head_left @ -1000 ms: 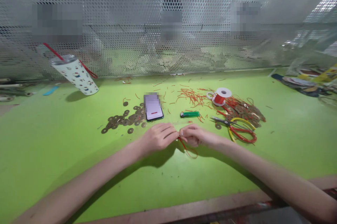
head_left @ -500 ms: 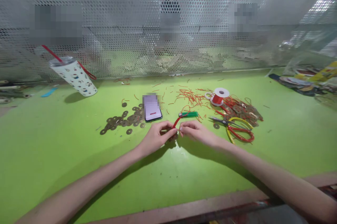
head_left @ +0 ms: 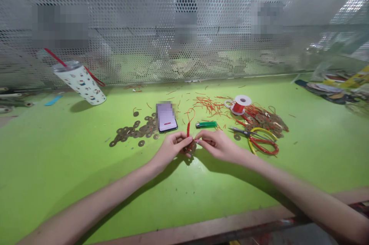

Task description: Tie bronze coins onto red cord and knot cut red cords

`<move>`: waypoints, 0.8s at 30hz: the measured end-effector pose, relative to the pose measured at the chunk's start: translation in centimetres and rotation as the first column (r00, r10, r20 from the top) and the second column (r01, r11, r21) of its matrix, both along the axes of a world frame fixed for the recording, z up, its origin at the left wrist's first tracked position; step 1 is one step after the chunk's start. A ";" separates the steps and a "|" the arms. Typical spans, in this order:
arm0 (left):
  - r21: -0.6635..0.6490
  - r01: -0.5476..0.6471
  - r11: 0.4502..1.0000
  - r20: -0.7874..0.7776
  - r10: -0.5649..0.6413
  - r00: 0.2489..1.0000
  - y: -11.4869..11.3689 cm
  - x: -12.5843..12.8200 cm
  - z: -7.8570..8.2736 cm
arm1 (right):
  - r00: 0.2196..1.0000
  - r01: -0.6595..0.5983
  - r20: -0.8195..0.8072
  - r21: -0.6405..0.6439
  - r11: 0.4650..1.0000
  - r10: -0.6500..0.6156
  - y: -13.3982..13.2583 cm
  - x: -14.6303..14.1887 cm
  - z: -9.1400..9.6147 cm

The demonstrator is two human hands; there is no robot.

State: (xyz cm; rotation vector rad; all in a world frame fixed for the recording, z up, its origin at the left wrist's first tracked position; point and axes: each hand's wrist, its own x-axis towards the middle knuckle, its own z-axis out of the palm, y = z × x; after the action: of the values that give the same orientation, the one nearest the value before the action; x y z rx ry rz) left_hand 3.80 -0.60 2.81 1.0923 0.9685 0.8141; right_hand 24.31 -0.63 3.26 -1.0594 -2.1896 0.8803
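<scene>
My left hand (head_left: 171, 147) is closed on a knotted red cord (head_left: 188, 129) that stands up from its fingertips and ends in a thin loop. Round brown coins (head_left: 190, 149) hang at the cord's lower end, partly hidden by the fingers. Close beside it, my right hand (head_left: 217, 144) pinches a thin red strand next to the coins. A green lighter (head_left: 206, 124) lies just beyond the right hand. Scissors (head_left: 259, 139) with yellow and red handles rest right of it. Past the left hand lies a phone (head_left: 168, 125), its screen lit.
Loose coins (head_left: 126, 134) spread to the left. A spool of red thread (head_left: 240, 106), cord clippings (head_left: 209, 105) and a pile of corded coins (head_left: 263, 122) are at the right. A patterned tumbler (head_left: 82, 83) stands back left, before a perforated metal screen (head_left: 138, 60).
The knotted cord has swung from leaning right over the lighter to nearly upright, its loop now left of the lighter. More of the coins shows below my fingers. Both hands stay close together.
</scene>
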 end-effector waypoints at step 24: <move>-0.138 0.193 0.971 0.025 -0.192 0.981 1.1 -0.7 -0.3 | 0.992 -0.124 0.010 0.247 0.961 0.125 0.6 0.7 -1.0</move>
State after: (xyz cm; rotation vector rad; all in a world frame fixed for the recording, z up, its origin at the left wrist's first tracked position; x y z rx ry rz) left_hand 3.07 0.46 2.49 1.0409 0.8810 0.5848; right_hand 24.98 0.02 2.23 -0.8055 -2.3099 0.6386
